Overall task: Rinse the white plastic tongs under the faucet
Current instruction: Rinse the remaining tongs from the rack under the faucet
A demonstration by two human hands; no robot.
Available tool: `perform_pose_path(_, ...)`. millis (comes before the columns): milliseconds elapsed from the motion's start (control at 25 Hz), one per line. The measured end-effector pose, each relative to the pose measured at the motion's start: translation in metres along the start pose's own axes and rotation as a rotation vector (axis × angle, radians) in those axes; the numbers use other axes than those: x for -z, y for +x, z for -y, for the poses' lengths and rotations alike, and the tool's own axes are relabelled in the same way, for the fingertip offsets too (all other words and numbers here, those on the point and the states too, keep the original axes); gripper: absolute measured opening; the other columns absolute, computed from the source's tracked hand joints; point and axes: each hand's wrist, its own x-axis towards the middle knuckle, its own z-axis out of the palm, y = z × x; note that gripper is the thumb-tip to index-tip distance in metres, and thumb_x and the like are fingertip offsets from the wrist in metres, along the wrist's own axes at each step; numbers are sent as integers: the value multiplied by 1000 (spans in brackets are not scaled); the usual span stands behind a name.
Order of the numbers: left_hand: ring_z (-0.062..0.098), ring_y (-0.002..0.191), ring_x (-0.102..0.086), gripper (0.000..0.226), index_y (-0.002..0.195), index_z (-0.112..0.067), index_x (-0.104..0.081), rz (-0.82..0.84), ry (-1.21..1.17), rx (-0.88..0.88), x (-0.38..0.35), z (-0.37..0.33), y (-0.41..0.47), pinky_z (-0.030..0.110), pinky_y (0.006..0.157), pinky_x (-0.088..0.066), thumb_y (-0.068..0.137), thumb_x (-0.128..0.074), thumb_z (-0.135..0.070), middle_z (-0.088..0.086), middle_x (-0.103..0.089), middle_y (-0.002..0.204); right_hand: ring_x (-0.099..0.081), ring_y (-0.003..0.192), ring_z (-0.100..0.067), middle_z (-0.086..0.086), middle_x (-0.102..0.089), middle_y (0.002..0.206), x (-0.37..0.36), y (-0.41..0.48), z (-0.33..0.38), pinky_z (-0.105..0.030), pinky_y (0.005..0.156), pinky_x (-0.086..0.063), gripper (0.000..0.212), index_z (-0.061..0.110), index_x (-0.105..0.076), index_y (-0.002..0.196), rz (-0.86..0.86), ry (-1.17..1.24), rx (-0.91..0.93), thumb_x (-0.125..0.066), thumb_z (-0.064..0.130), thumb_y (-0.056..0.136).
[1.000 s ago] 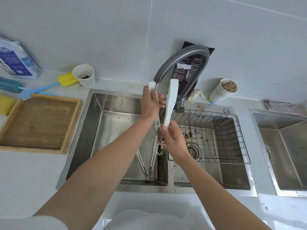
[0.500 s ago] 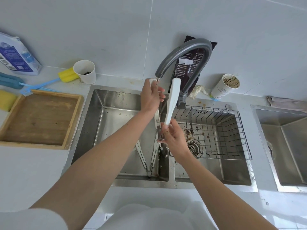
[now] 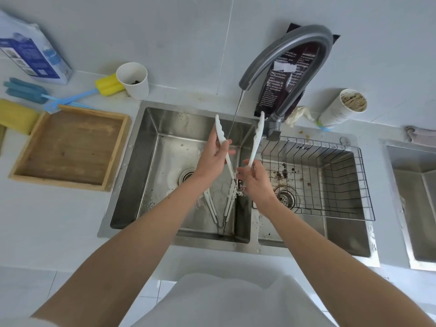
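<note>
I hold white plastic tongs (image 3: 256, 135) spread in a V over the left sink basin, tips pointing up and away. My left hand (image 3: 213, 159) grips the left arm of the tongs. My right hand (image 3: 256, 182) grips the right arm near the hinge. A thin stream of water falls from the grey curved faucet (image 3: 283, 53) and lands by my left thumb on the left arm. A second pair of tongs (image 3: 219, 208) lies on the floor of the left basin (image 3: 165, 161) below my hands.
A wire rack (image 3: 330, 180) sits in the right basin above a drain with dark specks. Two paper cups (image 3: 133, 80) (image 3: 342, 108) stand on the counter by the wall. A wooden tray (image 3: 68, 147), sponges and brushes lie left. Another sink (image 3: 415, 197) is at far right.
The tongs have lowered and their arms have spread apart into a V. My hands dropped from near the spout down into the basin, and the water stream now shows.
</note>
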Motion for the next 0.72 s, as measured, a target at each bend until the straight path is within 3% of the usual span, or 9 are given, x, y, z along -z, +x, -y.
perform_pose_path(80,4,108,-65,59,154,-34,-15,0,19,9,7,11,-7,30,95,-51,103,-44,-29,-2,-57,136,-65,98,-22,-6,-65,108,-4,9,-8,-48,91,-56,19,16,-52,120,-14,-173,-22,-44,24,104)
perform_pose_path(160,6,115,-61,56,153,-28,-21,-13,62,6,12,19,-9,25,97,-48,103,-46,-26,-5,-56,136,-65,93,-27,-7,-65,99,-12,15,-14,-49,86,-57,16,13,-55,113,-25,-266,-27,-48,23,102)
perform_pose_path(240,4,117,-56,46,145,-20,-31,-44,121,31,15,31,-9,24,98,-46,102,-47,-26,-7,-56,134,-63,86,-24,-3,-62,92,-24,22,-20,-40,76,-57,12,11,-52,109,-32,-313,-34,-50,21,102)
perform_pose_path(320,3,111,-56,36,134,-14,-39,-102,175,72,17,47,-8,29,98,-48,102,-47,-27,-7,-59,128,-57,75,-18,2,-56,85,-32,27,-25,-27,59,-45,12,11,-46,110,-33,-355,-40,-49,19,102)
perform_pose_path(440,7,103,-56,32,131,-10,-44,-151,247,123,19,72,-4,24,89,-45,102,-47,-24,-4,-59,118,-55,70,-12,2,-57,85,-39,37,-38,-24,54,-38,13,15,-40,114,-9,-365,-85,-44,20,103)
perform_pose_path(560,11,99,-58,29,127,-7,-50,-210,301,148,16,98,0,21,87,-46,101,-49,-20,5,-62,116,-60,84,-23,-9,-61,104,-48,51,-50,-28,65,-41,22,8,-47,117,-6,-360,-165,-41,23,102)
perform_pose_path(720,12,85,-60,37,132,-7,-46,-241,292,153,2,126,9,28,84,-52,99,-53,-22,0,-62,94,-57,73,-20,-8,-57,98,-47,66,-65,-28,52,-38,28,8,-41,125,-32,-357,-180,-39,23,102)
